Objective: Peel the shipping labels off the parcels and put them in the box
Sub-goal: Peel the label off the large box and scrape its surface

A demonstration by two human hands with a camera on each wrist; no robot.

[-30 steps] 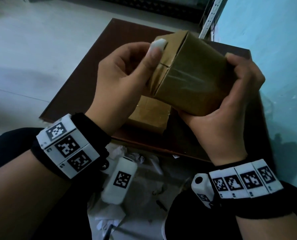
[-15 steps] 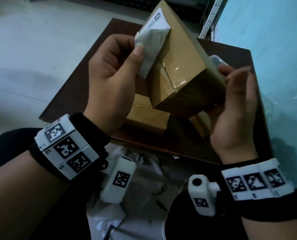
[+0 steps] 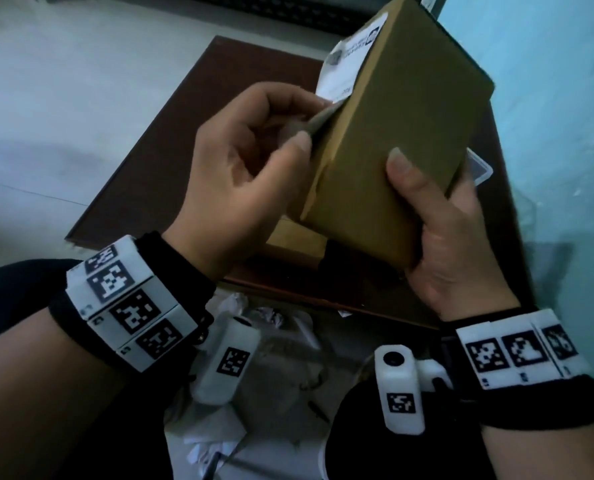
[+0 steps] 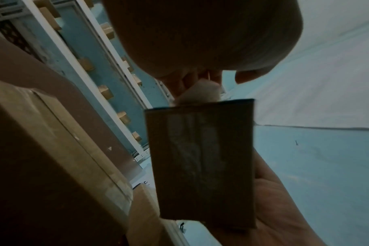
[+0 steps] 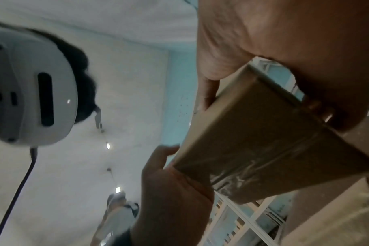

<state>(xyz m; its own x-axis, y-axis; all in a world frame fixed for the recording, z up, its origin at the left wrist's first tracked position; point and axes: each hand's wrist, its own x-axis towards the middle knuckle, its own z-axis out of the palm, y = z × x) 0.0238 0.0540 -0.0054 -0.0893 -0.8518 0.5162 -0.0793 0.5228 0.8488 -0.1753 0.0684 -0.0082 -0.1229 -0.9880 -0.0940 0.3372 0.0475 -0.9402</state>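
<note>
A brown cardboard parcel (image 3: 392, 126) is held tilted above the dark brown table (image 3: 170, 147). On its far left face is a white shipping label (image 3: 347, 60), its near end lifted off. My left hand (image 3: 314, 123) pinches that loose end between thumb and fingers; the left wrist view shows the white label (image 4: 200, 93) in the fingers above the parcel's taped end (image 4: 200, 159). My right hand (image 3: 427, 188) grips the parcel from below right, thumb (image 3: 401, 164) on the top face. The right wrist view shows the parcel (image 5: 274, 141) between both hands.
A second brown parcel (image 3: 295, 240) lies on the table under the held one, with more parcels (image 4: 53, 149) beside it. A clear plastic piece (image 3: 479, 168) lies at the table's right. Crumpled white papers (image 3: 254, 313) lie below the table's near edge. A blue wall (image 3: 548, 98) stands close on the right.
The parcel has been turned and raised. My right hand went from loose beside it to gripping it. My left hand has drawn the label's loose end nearer, and more has come off.
</note>
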